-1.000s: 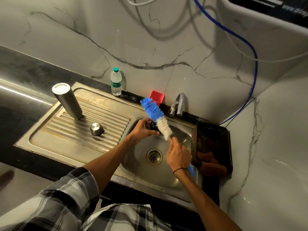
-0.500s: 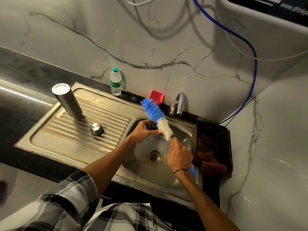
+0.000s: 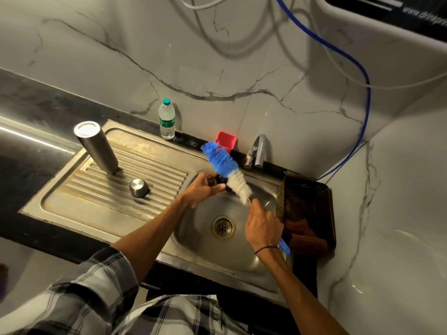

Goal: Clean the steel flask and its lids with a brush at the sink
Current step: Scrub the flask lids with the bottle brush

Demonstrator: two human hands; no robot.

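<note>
The steel flask stands upside down on the ribbed drainboard at the left. A round steel lid lies on the ribs to its right. Over the sink bowl, my left hand grips a small dark lid, mostly hidden by my fingers. My right hand holds the blue handle of a bottle brush. Its blue and white bristles press against the dark lid and point up toward the wall.
A plastic water bottle and a red cup stand behind the sink. The steel tap is at the back right. A dark perforated basket holding an orange cloth sits right of the bowl.
The brush and both hands have shifted only slightly against the dark lid. The flask and the steel lid have stayed in place.
</note>
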